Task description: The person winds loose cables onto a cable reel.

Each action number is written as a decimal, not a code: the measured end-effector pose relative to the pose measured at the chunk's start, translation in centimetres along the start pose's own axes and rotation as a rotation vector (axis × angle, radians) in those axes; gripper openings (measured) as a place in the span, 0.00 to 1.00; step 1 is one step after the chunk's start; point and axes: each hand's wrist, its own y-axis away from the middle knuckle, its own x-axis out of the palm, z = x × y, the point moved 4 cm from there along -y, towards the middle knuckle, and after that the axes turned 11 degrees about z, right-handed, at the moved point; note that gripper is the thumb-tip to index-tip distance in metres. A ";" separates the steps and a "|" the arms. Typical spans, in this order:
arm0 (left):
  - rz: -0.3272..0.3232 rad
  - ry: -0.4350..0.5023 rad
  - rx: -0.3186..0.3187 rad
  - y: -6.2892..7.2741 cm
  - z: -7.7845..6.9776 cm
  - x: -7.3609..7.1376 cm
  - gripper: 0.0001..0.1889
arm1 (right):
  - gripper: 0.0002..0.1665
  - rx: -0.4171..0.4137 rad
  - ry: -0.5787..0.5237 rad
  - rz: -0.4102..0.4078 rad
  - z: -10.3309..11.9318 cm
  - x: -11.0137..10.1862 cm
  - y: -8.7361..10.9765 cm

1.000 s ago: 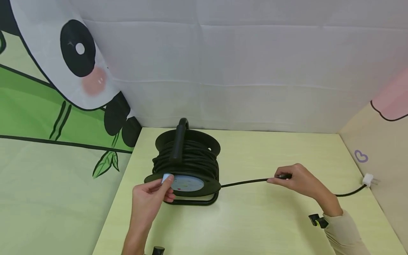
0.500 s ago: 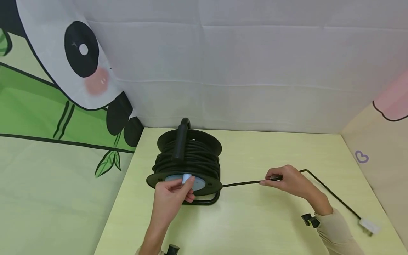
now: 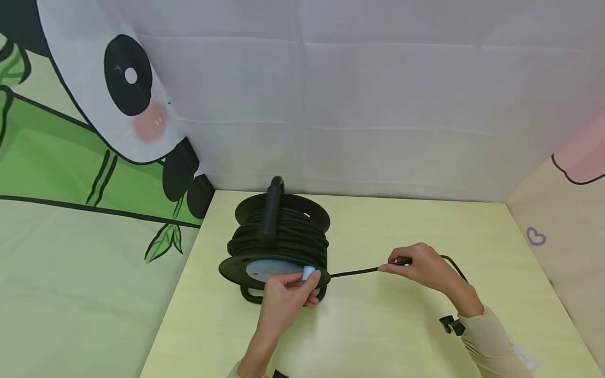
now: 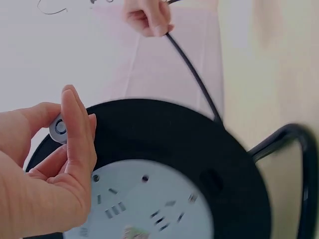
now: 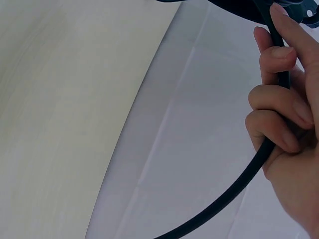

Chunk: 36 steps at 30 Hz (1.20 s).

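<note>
A black cable reel [image 3: 293, 231] stands on the table at centre left, its handle upright and thick black cable wound round the drum. Its front flange carries a pale blue socket panel [image 3: 267, 268]. My left hand [image 3: 283, 304] pinches a small light blue crank knob [image 3: 308, 272] between thumb and fingers, at the right side of this flange. In the left wrist view the round end of the knob [image 4: 60, 127] shows between the fingers. To the right, my right hand [image 3: 418, 266] grips the cable [image 3: 354, 272], which runs fairly straight from the reel. Its fingers [image 5: 271, 102] curl round it.
Behind my right hand the loose cable [image 3: 455, 266] bends toward the front. A white plug [image 3: 524, 357] lies partly hidden by my right sleeve [image 3: 493, 336]. A white cloth backdrop [image 3: 378, 105] rises at the table's far edge.
My left hand has carried the knob from the left to the right side of the reel's front, turning it. My right hand has shifted toward the reel; the plug has swung frontward.
</note>
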 end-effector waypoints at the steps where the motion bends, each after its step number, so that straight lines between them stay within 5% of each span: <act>1: 0.006 0.002 -0.004 0.0 0.3 0.2 0.15 | 0.07 0.004 0.000 -0.005 -0.1 0.0 0.1; 20: 0.024 0.006 -0.064 0.1 6.3 1.5 0.11 | 0.06 0.119 0.056 -0.113 -2.8 -2.2 0.8; 29: -0.036 -0.050 -0.131 0.4 10.7 -1.1 0.13 | 0.07 0.108 0.021 -0.139 -2.8 -2.2 1.3; 36: -0.061 -0.032 -0.169 1.0 12.2 -3.9 0.13 | 0.10 0.139 -0.048 -0.077 -2.4 -1.0 1.0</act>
